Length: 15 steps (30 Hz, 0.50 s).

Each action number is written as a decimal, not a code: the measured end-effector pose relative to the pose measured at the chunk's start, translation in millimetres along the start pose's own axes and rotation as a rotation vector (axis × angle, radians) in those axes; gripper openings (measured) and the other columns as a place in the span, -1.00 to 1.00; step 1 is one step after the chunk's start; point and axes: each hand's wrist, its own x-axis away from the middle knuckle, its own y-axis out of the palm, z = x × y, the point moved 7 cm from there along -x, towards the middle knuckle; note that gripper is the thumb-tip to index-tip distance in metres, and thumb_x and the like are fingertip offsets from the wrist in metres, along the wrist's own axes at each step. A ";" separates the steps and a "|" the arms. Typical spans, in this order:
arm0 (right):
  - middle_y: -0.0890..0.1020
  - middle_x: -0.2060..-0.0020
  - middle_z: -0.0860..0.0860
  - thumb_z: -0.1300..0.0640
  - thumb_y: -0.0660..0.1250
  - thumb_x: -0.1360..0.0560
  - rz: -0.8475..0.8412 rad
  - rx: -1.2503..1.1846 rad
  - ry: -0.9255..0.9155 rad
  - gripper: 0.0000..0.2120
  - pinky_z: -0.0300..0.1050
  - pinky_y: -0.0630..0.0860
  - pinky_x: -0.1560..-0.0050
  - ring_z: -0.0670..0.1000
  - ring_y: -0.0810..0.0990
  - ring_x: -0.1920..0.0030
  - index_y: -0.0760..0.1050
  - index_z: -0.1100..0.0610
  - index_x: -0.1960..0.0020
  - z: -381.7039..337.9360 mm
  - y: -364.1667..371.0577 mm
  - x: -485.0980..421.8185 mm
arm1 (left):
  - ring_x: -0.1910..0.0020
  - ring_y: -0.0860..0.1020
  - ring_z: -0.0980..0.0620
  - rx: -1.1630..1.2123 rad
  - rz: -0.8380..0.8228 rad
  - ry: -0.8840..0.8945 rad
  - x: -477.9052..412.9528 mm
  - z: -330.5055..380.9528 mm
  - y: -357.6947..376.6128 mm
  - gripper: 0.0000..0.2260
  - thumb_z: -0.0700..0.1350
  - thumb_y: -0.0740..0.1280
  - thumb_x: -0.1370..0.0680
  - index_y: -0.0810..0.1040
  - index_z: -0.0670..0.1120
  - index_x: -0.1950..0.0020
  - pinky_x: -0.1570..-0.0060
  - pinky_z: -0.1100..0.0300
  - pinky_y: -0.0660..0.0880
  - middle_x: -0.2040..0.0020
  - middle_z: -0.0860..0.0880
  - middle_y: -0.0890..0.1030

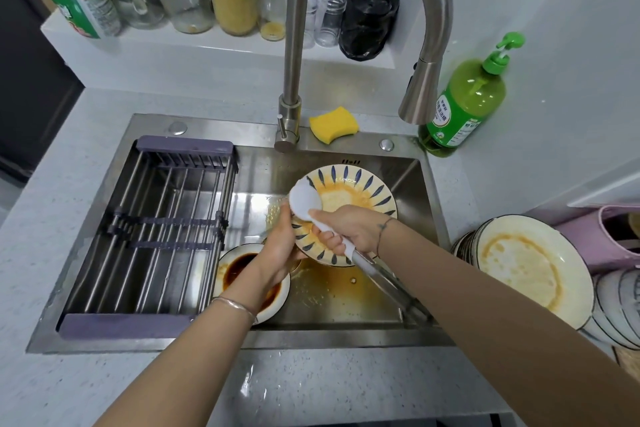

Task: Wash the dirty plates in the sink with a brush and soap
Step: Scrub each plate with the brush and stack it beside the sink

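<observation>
from your head camera, your left hand (281,246) curls round the left rim of the blue-petalled plate (363,191), thumb side towards you, and holds it tilted above the basin of the sink (311,338). your right hand (349,229) is wrapped tight round the white grip of the brush (304,201), fingers folded over it; the oval brush head sticks out past your fist, up and to the left, lying against the plate's upper left part, while the metal end of the handle runs back under your right wrist towards the sink's near right corner. the plate's face carries an orange smear around a paler middle, and orange liquid pools on the sink floor beneath it. below your left wrist a second plate (227,258) sits in the basin with dark sauce in it. a drying rack (156,229) spans the sink's left half. behind the sink, the faucet (292,45) arches over to the right, a yellow sponge (334,124) lies just beside its base, and the green soap bottle (464,104) stands at the back right corner. on the counter to your right rests a stack of plates (568,253), the top one stained orange.
</observation>
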 end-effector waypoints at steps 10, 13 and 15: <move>0.33 0.62 -0.09 -0.08 0.08 -0.64 -0.171 0.367 0.096 -0.63 -0.38 0.21 0.63 -0.16 0.24 0.65 0.34 0.14 0.22 13.4 -3.9 13.4 | 0.20 0.60 0.02 -0.068 0.036 0.063 1.9 11.9 -11.1 -0.44 0.28 -0.14 -0.63 0.49 -0.04 -0.19 0.43 0.26 0.50 0.08 -0.09 0.65; 0.35 0.57 -0.08 -0.09 0.11 -0.63 -0.170 0.708 0.175 -0.63 -0.36 0.23 0.58 -0.15 0.25 0.61 0.37 0.14 0.22 21.1 -33.2 29.8 | -0.02 0.64 -0.03 -0.124 0.059 0.111 2.0 20.3 -23.4 -0.47 0.27 -0.12 -0.64 0.51 0.04 -0.24 0.10 0.08 0.60 -0.06 -0.06 0.67; 0.39 0.54 -0.05 -0.04 0.15 -0.63 -0.017 0.813 0.197 -0.65 -0.36 0.25 0.57 -0.15 0.28 0.63 0.38 0.14 0.23 18.5 -64.3 37.7 | -0.10 0.63 -0.03 -0.174 0.026 0.139 -0.1 23.6 -28.3 -0.49 0.26 -0.11 -0.64 0.51 0.07 -0.28 0.00 0.03 0.60 -0.10 -0.03 0.67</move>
